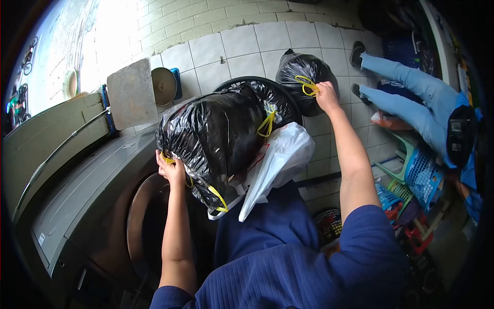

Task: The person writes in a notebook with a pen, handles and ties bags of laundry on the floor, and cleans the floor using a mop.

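A large, full black garbage bag [206, 131] bulges in front of me, with yellow drawstrings at its lower end. My left hand [171, 167] is closed on the yellow drawstring at its left side. To the right, a second black garbage bag [303, 72] stands on the tiles, and my right hand [327, 97] grips its yellow drawstring loop [307, 86]. Between them, another yellow tie [267, 123] knots black plastic beside a dark round rim. A white plastic bag [283, 154] hangs against the big bag, close to my body.
A grey front-loading washing machine [98, 175] is at my left, with a metal hose [62, 134] above it. A person in light jeans [411, 82] stands at the right, near plastic baskets [419, 172]. White tiles [239, 41] line the wall ahead.
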Available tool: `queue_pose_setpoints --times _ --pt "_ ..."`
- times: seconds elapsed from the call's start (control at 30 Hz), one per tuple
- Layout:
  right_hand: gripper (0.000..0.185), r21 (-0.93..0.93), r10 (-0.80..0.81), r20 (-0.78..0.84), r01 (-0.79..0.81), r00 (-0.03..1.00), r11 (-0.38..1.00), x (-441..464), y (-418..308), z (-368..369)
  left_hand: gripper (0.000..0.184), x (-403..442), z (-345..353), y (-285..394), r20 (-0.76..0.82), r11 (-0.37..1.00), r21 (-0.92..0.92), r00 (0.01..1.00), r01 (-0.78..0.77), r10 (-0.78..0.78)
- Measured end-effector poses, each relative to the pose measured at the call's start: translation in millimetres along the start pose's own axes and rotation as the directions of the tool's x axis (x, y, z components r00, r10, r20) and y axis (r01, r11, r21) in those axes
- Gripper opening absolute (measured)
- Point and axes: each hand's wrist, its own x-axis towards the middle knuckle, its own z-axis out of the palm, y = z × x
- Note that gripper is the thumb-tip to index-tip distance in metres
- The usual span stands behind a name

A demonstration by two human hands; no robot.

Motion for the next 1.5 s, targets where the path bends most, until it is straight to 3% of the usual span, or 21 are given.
queue_pose_setpoints --times 0.1,0.17,0.23,0.37,0.43,0.5,0.6,0.67,0.73,0.77,0.8,0.83,0.87,0.93,1.03,1.1,1.17,1.23,1.3,1.4,1.5 --pt "0.008 -0.051 0.172 -0.137 -0.180 0.976 0.982 -39 5 0 0.053 4 6 -21 0.042 0.994 -0.096 0.997 -0.061 0.065" --pt "0.011 0.157 0.382 -0.164 -0.358 0.909 0.920 -80 6 -10 0.053 7 7 -27 0.066 0.977 -0.201 0.994 -0.071 0.085" --pt "0.012 0.182 0.461 -0.165 -0.433 0.872 0.883 -127 13 -17 0.053 10 3 -24 0.137 0.988 -0.152 0.990 -0.006 0.027" --pt "0.026 0.228 0.569 -0.290 -0.521 0.770 0.822 -219 44 16 0.050 15 6 -26 0.125 0.987 -0.141 0.988 -0.071 0.089" --pt "0.022 0.467 0.863 0.019 -0.768 0.505 0.439 -229 -4 -29 0.050 18 6 -26 0.129 0.977 -0.195 0.985 -0.090 0.116" --pt "0.029 0.312 0.818 -0.134 -0.760 0.560 0.571 -266 10 -22 0.051 16 6 -28 0.115 0.992 -0.097 0.989 -0.080 0.091" --pt "0.036 0.107 0.851 -0.042 -0.844 0.524 0.525 -318 20 -20 0.063 16 18 -33 0.042 0.999 -0.042 0.999 -0.015 0.017" --pt "0.036 0.098 0.878 0.074 -0.880 0.472 0.465 -369 39 7 0.064 8 6 -18 0.070 1.000 -0.018 0.997 0.024 -0.023" --pt "0.035 0.342 0.929 0.234 -0.919 0.286 0.196 -402 23 22 0.064 6 5 -9 0.035 0.999 0.030 0.998 0.045 -0.046" --pt "0.030 0.305 0.917 0.344 -0.948 0.203 0.096 -420 20 36 0.063 10 12 -18 0.012 0.998 0.045 0.999 0.034 -0.034" --pt "0.030 0.323 0.898 0.386 -0.943 0.210 0.082 -448 21 56 0.063 13 14 -20 0.011 0.998 0.053 0.999 0.034 -0.034" --pt "0.029 0.170 0.909 0.391 -0.982 0.144 0.082 -466 19 66 0.064 13 13 -20 0.009 0.998 0.062 0.999 0.032 -0.033" --pt "0.029 0.177 0.910 0.403 -0.984 0.100 0.030 -484 14 69 0.064 12 12 -19 0.012 0.997 0.059 0.999 0.041 -0.042" --pt "0.029 0.263 0.880 0.467 -0.937 -0.086 -0.232 -517 0 67 0.067 11 9 -17 0.023 0.998 0.059 0.999 0.027 -0.028" --pt "0.024 0.399 0.752 0.647 -0.786 -0.124 -0.473 -552 -5 57 0.068 9 9 -14 0.022 0.999 0.026 0.999 0.044 -0.044" --pt "0.022 0.427 0.694 0.714 -0.728 -0.093 -0.537 -547 -6 57 0.070 8 7 -11 0.016 0.997 0.044 0.998 0.056 -0.057" --pt "0.019 0.487 0.777 0.628 -0.761 -0.036 -0.428 -537 -6 68 0.071 14 13 -23 -0.006 0.995 0.045 0.996 0.085 -0.085" --pt "0.021 0.322 0.892 0.452 -0.933 0.004 -0.159 -521 1 72 0.071 3 2 -6 0.005 0.992 -0.014 0.992 0.126 -0.126" --pt "0.026 0.248 0.922 0.388 -0.965 0.018 -0.086 -508 8 70 0.072 1 -3 -5 0.033 0.991 -0.063 0.993 0.115 -0.113" --pt "0.053 0.007 0.970 0.220 -0.995 0.101 0.102 -474 10 56 0.067 11 -1 -23 0.132 0.983 -0.183 0.991 0.029 -0.005" --pt "0.051 -0.192 0.956 0.265 -0.964 0.127 0.182 -451 27 59 0.064 10 2 -29 0.099 0.991 -0.130 0.995 0.016 -0.003"
